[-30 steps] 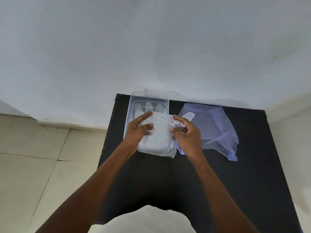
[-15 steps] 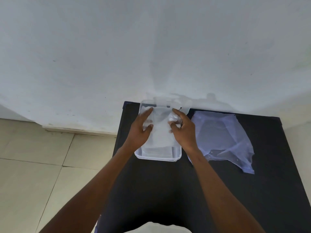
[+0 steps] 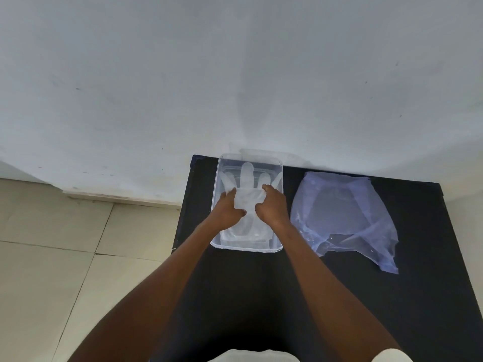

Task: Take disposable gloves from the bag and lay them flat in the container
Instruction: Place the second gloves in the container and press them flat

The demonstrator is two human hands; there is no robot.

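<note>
Gloves (image 3: 247, 197) lie inside the clear container (image 3: 279, 165) on the black table (image 3: 339, 296), left of the bag (image 3: 345, 215). Left hand (image 3: 228, 210) and right hand (image 3: 271, 207) press open-fingered on the top glove; smoothing outward should flatten it.

I saw both hands, left hand (image 3: 230, 211) and right hand (image 3: 271, 209), pressing a clear glove (image 3: 247, 197) flat inside the container (image 3: 247, 248); bag (image 3: 345, 218) lay beside it.
</note>
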